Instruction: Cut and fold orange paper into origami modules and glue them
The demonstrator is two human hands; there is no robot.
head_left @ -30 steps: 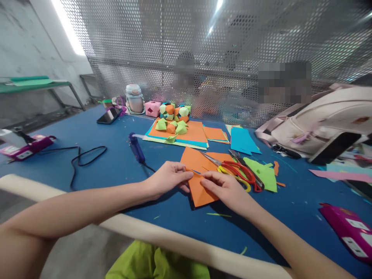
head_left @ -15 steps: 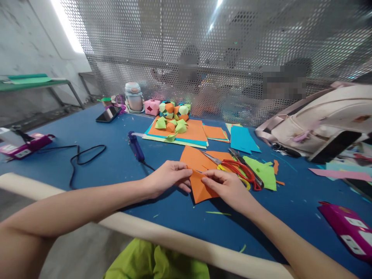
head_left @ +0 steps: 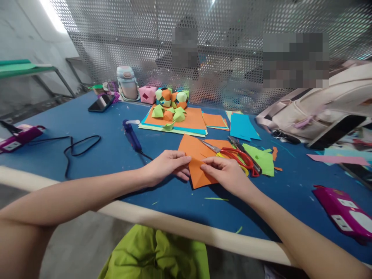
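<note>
Blue worktop point(head_left: 180, 217), pale rounded front edge point(head_left: 162, 219), small green slivers point(head_left: 216, 198) near the front. Perforated metal panel point(head_left: 130, 23) closes off the back, people point(head_left: 186, 48) blurred behind it. Pale wall point(head_left: 23, 23) and green table point(head_left: 26, 69) off to the left.

Back of worktop: phone point(head_left: 101, 103), bottle point(head_left: 127, 83), pink paper box point(head_left: 147, 94), multicolour paper shapes point(head_left: 166, 97) by and on a paper stack point(head_left: 193, 118); blue paper point(head_left: 242, 127) right of it. Pale bag point(head_left: 328, 97) takes the right rear. Glue gun point(head_left: 131, 135) lies ahead of the left forearm, cord trailing toward it. Magenta power strips at far left point(head_left: 21, 137) and right point(head_left: 343, 213). Closest clutter is just beyond the right hand — red-handled scissors point(head_left: 241, 155), a cutter point(head_left: 238, 144) and green paper point(head_left: 263, 159), scissors partly over a flat orange sheet point(head_left: 186, 144).

Folded orange paper point(head_left: 200, 176) is between the hands, corner pointing at the front edge. Left fingers point(head_left: 183, 159) are nearly closed, pinching its upper left edge, the lower ones loosely curled beside it. Right fingers point(head_left: 207, 167) pinch it on the right, thumb on top — gap only paper-thin at the tips.
</note>
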